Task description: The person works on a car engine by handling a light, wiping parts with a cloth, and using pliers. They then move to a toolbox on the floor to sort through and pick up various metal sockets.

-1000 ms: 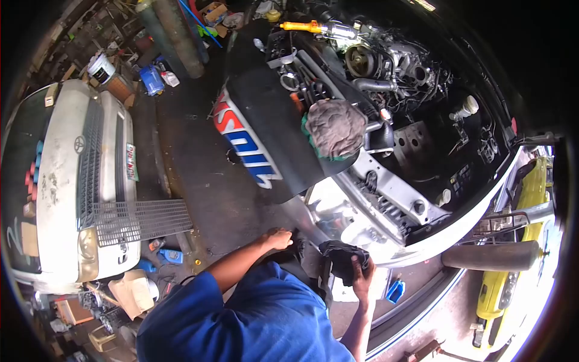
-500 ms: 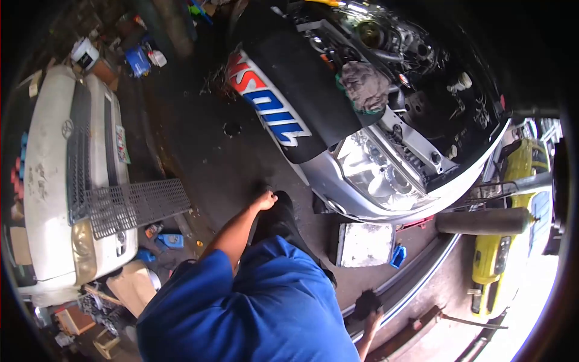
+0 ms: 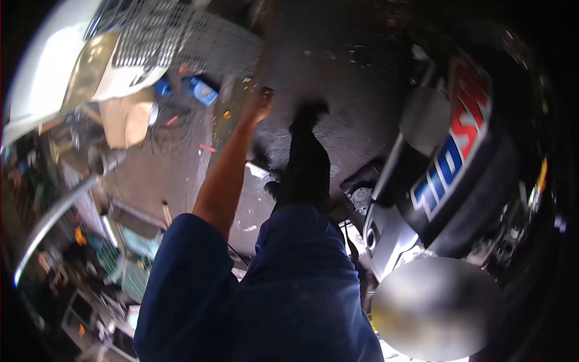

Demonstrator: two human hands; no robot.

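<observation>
My left hand (image 3: 260, 104) hangs in front of me above the dark floor (image 3: 350, 90), its fingers curled closed. A small dark spot shows at the fingers, but I cannot make out whether anything is held. Below my blue clothing, a dark-clad leg (image 3: 309, 163) reaches forward. My right hand is out of view. Nearest on the right is the silver car's front corner (image 3: 389, 232), with a black fender cover (image 3: 506, 139) bearing red and blue lettering draped over it.
At upper left stands a white vehicle (image 3: 129, 75) with a grey grille panel (image 3: 211, 45) jutting out. Blue bottles (image 3: 204, 92), brown cardboard (image 3: 125, 117), a curved metal bar (image 3: 51, 223) and clutter lie leftward. Two round patches on the right are blurred out.
My view has swung left, so the silver car now sits farther right and its engine bay is mostly hidden. My right hand, with something dark beside it, has left the view.
</observation>
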